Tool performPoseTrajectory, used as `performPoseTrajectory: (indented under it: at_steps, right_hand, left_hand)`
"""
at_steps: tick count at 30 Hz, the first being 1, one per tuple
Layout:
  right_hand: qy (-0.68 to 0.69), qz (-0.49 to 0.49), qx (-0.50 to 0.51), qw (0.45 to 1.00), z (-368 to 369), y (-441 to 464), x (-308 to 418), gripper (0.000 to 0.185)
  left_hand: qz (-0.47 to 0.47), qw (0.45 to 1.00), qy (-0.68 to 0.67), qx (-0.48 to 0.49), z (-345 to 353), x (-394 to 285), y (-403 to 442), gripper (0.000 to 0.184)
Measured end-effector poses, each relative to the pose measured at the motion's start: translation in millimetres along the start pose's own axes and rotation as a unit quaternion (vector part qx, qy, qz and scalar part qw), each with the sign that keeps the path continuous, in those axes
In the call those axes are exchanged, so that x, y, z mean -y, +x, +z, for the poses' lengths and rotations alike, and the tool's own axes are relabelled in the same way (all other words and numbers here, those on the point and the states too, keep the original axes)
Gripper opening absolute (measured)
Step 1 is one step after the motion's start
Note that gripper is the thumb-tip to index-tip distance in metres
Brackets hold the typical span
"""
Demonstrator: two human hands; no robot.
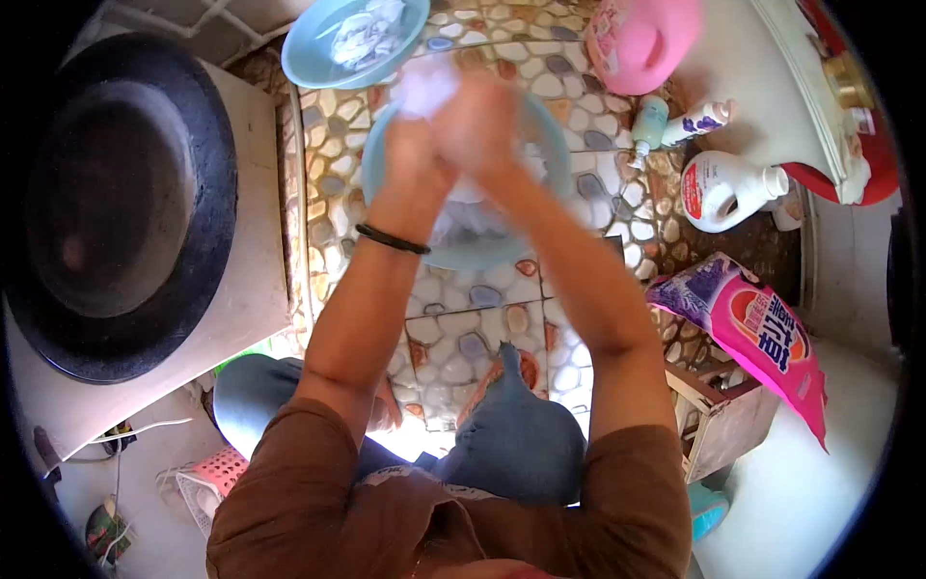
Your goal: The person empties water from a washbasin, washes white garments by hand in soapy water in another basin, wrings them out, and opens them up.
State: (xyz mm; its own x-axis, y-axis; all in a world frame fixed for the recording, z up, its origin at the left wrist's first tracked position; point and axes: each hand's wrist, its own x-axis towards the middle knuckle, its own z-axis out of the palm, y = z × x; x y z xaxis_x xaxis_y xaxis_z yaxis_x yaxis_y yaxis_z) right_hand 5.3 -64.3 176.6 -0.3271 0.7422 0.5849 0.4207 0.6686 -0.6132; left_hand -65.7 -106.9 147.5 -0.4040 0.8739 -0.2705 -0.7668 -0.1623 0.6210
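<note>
Over a light blue basin (374, 159) on the floor, my two hands are pressed together, blurred by motion. A bunched white cloth (427, 85) sticks out at their upper left. My left hand (420, 159), with a black band on its wrist, is closed at the lower left of the clasp. My right hand (476, 121) is wrapped tightly just above and beside it. The fingers themselves are smeared. More white cloth (468, 220) lies in the basin below, partly hidden by my hands and forearms.
A second blue basin (297, 50) with white cloth stands at the top. Right are a pink jug (641, 43), a green bottle (650, 124), a white jug (719, 193), a pink bag (757, 333) and a wooden crate (728, 429). A large black round pan (106, 212) sits left.
</note>
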Motion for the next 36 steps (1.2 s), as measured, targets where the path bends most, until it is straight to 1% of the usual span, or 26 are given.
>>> performPoseTrajectory:
  at_steps: [1, 2, 3, 4, 5, 7, 8, 10, 11, 12, 13, 14, 16, 17, 18, 20, 21, 22, 24, 25, 27, 31, 33, 34, 35, 36]
  right_hand:
    - [0.012, 0.002, -0.005, 1.0, -7, 0, -3, 0.02]
    - [0.074, 0.0, -0.008, 0.997, -14, -1, -6, 0.019]
    - [0.138, -0.002, -0.013, 0.99, -18, 0, -8, 0.019]
    - [0.137, -0.009, -0.031, 0.99, -12, -3, -6, 0.019]
    - [0.137, -0.016, -0.049, 0.989, -6, -6, -4, 0.019]
    - [-0.012, -0.043, -0.116, 0.992, 30, -22, 3, 0.019]
    - [0.008, -0.059, -0.103, 0.993, 25, -22, -4, 0.014]
    - [0.048, -0.089, -0.075, 0.992, 15, -22, -20, 0.02]
    - [0.036, -0.025, -0.051, 0.998, 7, 1, -37, 0.02]
    - [0.024, 0.042, -0.024, 0.999, 2, 14, -42, 0.021]
    - [0.007, 0.004, -0.048, 0.999, -9, 13, -26, 0.02]
    - [0.005, -0.034, -0.044, 0.998, 0, 4, -23, 0.021]
    - [0.003, -0.108, -0.036, 0.993, 41, -28, -21, 0.025]
    - [-0.008, -0.091, -0.029, 0.995, 45, -22, -25, 0.027]
    - [-0.02, -0.073, -0.021, 0.997, 46, -15, -26, 0.029]
    - [-0.069, 0.083, 0.02, 0.994, 24, 21, -53, 0.031]
    - [0.006, 0.11, 0.021, 0.994, 20, 22, -54, 0.042]
    - [0.099, 0.229, 0.036, 0.968, 12, 21, -57, 0.045]
    - [0.292, 0.435, 0.065, 0.85, 2, 30, -64, 0.051]
    - [0.27, 0.431, 0.048, 0.86, 3, 31, -75, 0.052]
    - [0.224, 0.435, 0.012, 0.872, 6, 24, -91, 0.052]
    - [0.398, 0.38, 0.126, 0.825, -14, 29, -81, 0.054]
    - [0.441, 0.35, 0.16, 0.81, -1, 24, -110, 0.056]
    - [0.461, 0.337, 0.175, 0.802, 8, 18, -130, 0.057]
    - [0.392, 0.371, 0.163, 0.826, 18, 10, -146, 0.055]
    - [0.323, 0.403, 0.152, 0.843, 34, 0, -161, 0.053]
  left_hand:
    - [-0.007, 0.98, -0.064, 0.19, -6, 6, 12, 0.03]
    - [-0.034, 0.921, -0.114, 0.371, -13, 12, 24, 0.03]
    - [0.0, 0.986, -0.025, 0.162, 9, 7, 5, 0.028]
    - [0.04, 0.995, 0.064, -0.057, 29, 0, -8, 0.027]
    - [0.007, 0.993, 0.091, -0.073, 43, -4, -16, 0.026]
    - [0.026, 0.984, 0.006, 0.177, -15, 16, 19, 0.024]
    - [0.027, 0.956, -0.042, 0.288, -58, 33, 32, 0.023]
    - [0.02, 0.961, -0.059, 0.268, -47, 35, 37, 0.022]
    - [0.002, 0.993, -0.026, 0.114, 3, 16, 6, 0.023]
    - [-0.019, 0.999, 0.008, -0.047, 33, 3, -17, 0.025]
    - [-0.026, 0.999, 0.006, -0.042, 35, 0, -23, 0.024]
    - [-0.04, 0.992, -0.072, 0.092, 19, 2, -14, 0.026]
    - [-0.062, 0.908, -0.217, 0.353, -59, 18, 23, 0.029]
    - [-0.023, 0.941, -0.149, 0.303, -72, 20, 40, 0.032]
    - [0.008, 0.966, -0.074, 0.248, -53, 7, 41, 0.036]
    - [-0.085, 0.995, -0.017, -0.044, -2, -4, 4, 0.036]
    - [-0.071, 0.997, -0.03, -0.024, 2, -14, 4, 0.036]
    - [-0.089, 0.995, -0.029, -0.028, -4, -19, 9, 0.036]
    - [-0.1, 0.994, -0.023, -0.038, -19, -36, 26, 0.036]
    - [-0.093, 0.992, -0.002, -0.082, -20, -39, 30, 0.036]
    - [-0.068, 0.997, -0.021, -0.044, -41, -40, 46, 0.037]
    - [0.01, 0.999, 0.037, -0.016, -54, -47, 58, 0.042]
    - [0.04, 0.982, 0.185, 0.004, -65, -38, 68, 0.046]
    - [0.052, 0.965, 0.257, 0.016, -71, -28, 74, 0.048]
    - [0.11, 0.904, 0.413, 0.015, -80, -12, 86, 0.048]
    - [0.165, 0.814, 0.557, 0.014, -91, 6, 102, 0.048]
